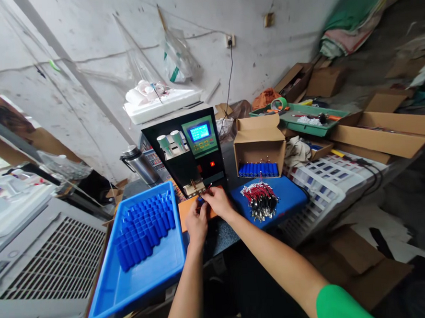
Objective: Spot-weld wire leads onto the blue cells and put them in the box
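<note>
Under the electrodes of a black spot-welding machine [195,169], my two hands meet. My left hand [197,221] is closed on a blue battery cell [201,199], of which only a small part shows between the fingers. Close beside it, my right hand [218,202] is pinched at the electrode tips; a thin wire end seems to stick up by its fingers, but the grip itself is hidden. An orange pad [185,213] lies beneath the hands. Right of them, a bundle of red and black wire leads [261,199] rests on a blue mat [290,195].
At left stands a blue tray [168,262] with rows of blue cells [141,235]. A cardboard box [260,146] holding more cells stands right of the machine. Behind the tray is a steel flask [141,164]. A green tray [313,119] with tools sits at the back right.
</note>
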